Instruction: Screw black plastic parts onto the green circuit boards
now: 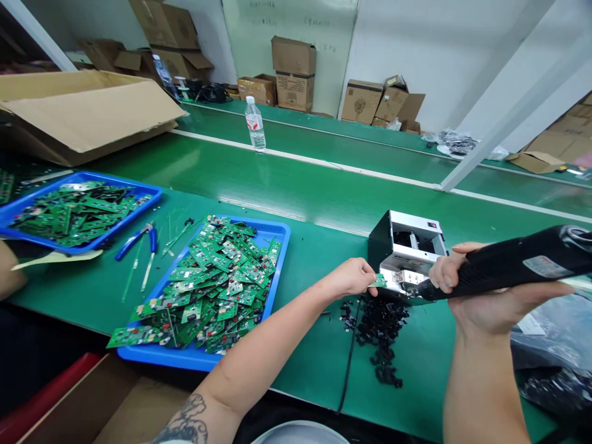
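A small green circuit board (pixel 379 280) is held in the left hand (pixel 349 277), pinched between the fingers and thumb, with its far end set just beside the front of a silver-and-black metal bench machine (pixel 409 246). The right hand (pixel 481 302) is clenched around the body of a black handheld power tool (pixel 518 265), whose nose is brought up against the lower front of the machine; whether contact is made cannot be told from this view.

A loose pile of small black plastic pieces (pixel 382 336) is scattered on the green bench (pixel 425 376) below the machine, and a black cable (pixel 349 364) is run across the bench beside it. To the left, a blue tray (pixel 161 356) is heaped with green circuit boards, and a second blue tray (pixel 115 228) filled with similar boards is placed further along. Blue-handled pliers (pixel 139 242) are laid between the two trays. Another person's forearm (pixel 9 268) is seen at the left edge. A plastic water bottle (pixel 255 123) is stood on the bench's far side, and cardboard boxes (pixel 295 74) are stacked against the wall beyond.
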Motion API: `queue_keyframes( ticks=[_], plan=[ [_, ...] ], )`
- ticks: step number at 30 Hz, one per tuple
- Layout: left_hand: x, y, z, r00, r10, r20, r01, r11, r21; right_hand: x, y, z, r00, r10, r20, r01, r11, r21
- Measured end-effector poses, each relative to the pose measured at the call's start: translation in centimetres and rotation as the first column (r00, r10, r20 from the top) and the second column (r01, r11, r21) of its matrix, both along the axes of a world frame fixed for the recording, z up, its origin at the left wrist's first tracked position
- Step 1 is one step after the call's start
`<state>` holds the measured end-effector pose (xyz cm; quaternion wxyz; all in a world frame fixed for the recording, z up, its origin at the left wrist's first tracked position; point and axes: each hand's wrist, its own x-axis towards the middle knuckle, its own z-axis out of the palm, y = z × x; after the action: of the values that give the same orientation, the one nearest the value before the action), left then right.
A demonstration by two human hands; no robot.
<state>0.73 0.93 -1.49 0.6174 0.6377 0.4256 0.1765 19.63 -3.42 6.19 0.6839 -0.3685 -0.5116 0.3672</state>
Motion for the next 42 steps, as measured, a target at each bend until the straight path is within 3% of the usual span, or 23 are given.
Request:
queue_keyframes(
  ticks=[3, 11, 16, 22, 30, 42],
  plan=[
    [0.0, 0.1, -0.4, 1.000, -0.023, 0.005, 0.023, 0.999, -0.022, -0.3, -0.5, 0.7, 0.998, 0.055, 0.003, -0.055, 0.998, 0.016],
    [0.2, 0.1, -0.8, 0.999, -0.030, 0.037, 0.031, 0.999, -0.014, -3.3, -0.3, 3.3, 0.998, 0.062, 0.002, -0.062, 0.998, 0.033],
    [0.4, 0.2, -0.8, 0.999, -0.023, 0.025, 0.023, 1.000, -0.021, -3.6, 0.8, 2.5, 0.988, 0.155, 0.016, -0.156, 0.982, 0.111],
    [0.3, 0.2, -1.1, 0.999, -0.036, 0.036, 0.037, 0.999, -0.026, -3.8, 0.4, 2.3, 0.976, 0.217, 0.018, -0.218, 0.972, 0.091],
    [0.3, 0.1, -0.5, 1.000, -0.022, 0.017, 0.022, 1.000, -0.015, -4.5, 0.1, 2.2, 0.977, 0.213, 0.000, -0.213, 0.974, 0.075],
    [0.3, 0.1, -0.8, 0.999, -0.019, 0.043, 0.020, 0.999, -0.032, -4.8, 0.3, 1.7, 0.976, 0.217, 0.030, -0.218, 0.973, 0.076]
  ],
)
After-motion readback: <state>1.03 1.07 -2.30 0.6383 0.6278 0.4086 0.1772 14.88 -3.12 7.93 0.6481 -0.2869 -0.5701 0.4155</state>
